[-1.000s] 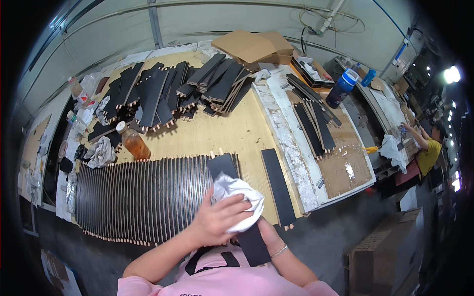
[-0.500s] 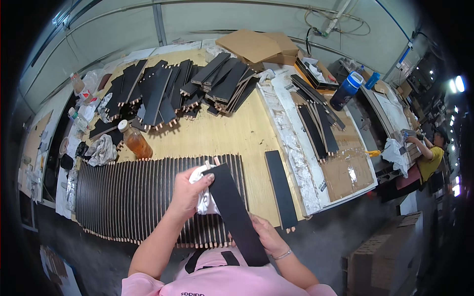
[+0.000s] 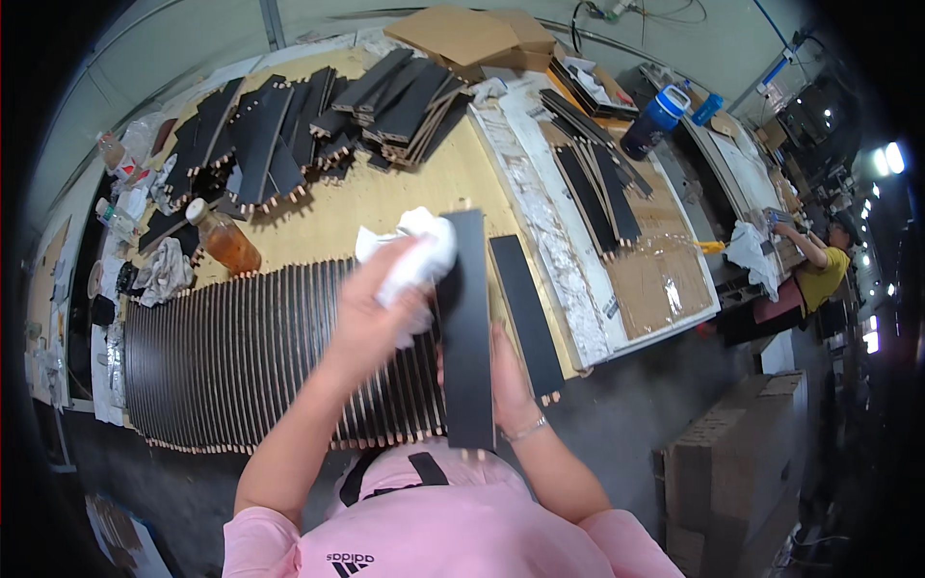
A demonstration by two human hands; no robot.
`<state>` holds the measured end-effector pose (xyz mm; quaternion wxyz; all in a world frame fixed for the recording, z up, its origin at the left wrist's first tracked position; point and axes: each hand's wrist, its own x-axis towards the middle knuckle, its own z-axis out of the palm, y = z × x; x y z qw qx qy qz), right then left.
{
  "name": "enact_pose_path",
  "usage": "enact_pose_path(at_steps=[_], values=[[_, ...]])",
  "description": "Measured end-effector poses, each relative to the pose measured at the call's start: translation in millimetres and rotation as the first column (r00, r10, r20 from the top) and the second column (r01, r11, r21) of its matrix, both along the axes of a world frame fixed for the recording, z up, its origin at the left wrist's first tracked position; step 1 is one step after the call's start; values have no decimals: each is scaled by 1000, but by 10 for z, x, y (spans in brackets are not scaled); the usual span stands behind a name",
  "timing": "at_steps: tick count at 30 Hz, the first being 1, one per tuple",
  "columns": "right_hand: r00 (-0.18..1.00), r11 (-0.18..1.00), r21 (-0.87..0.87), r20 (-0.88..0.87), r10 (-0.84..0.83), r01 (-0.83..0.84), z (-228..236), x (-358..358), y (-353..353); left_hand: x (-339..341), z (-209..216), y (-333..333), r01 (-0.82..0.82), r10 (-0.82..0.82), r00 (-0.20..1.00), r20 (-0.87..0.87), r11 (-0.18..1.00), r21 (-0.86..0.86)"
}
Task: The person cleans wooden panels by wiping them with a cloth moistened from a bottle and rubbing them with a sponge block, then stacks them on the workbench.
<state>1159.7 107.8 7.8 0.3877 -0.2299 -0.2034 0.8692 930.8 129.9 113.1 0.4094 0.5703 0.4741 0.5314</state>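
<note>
A black wooden board (image 3: 467, 337) with light pegs at its ends stands nearly lengthwise in front of me. My right hand (image 3: 509, 380) grips it from its right side; most of those fingers are hidden behind it. A bunched white cloth (image 3: 421, 258) is in my left hand (image 3: 371, 303), close to the board's upper left edge; that hand is slightly blurred. Under my left forearm, a long row of black boards (image 3: 231, 356) is packed edge to edge at the table's near side. To the right of the held board lies a single black board (image 3: 527, 318).
Heaped black boards (image 3: 265, 140) cover the table's far side. An amber-filled bottle (image 3: 226, 239) stands by a crumpled rag (image 3: 164, 273). Rightward are a stack of boards (image 3: 597, 188), a blue bottle (image 3: 655, 120) and a cardboard box (image 3: 732, 462). A co-worker (image 3: 819, 275) works far right.
The held board has swung from tilted to nearly upright. My left hand with the cloth has moved off the board's top corner to its upper left edge. The view has shifted slightly.
</note>
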Motion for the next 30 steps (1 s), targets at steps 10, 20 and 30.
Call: enact_pose_path(at_steps=[10, 20, 30], values=[[889, 896, 22, 110, -444, 444, 413, 276, 520, -438, -764, -1126, 84, -108, 959, -264, 991, -100], [890, 927, 70, 263, -373, 368, 403, 122, 466, 28, -31, -827, 168, -58, 944, -326, 932, 320], [-467, 829, 398, 691, -552, -392, -283, 836, 512, -368, -462, -1103, -128, 112, 981, -160, 987, -95]])
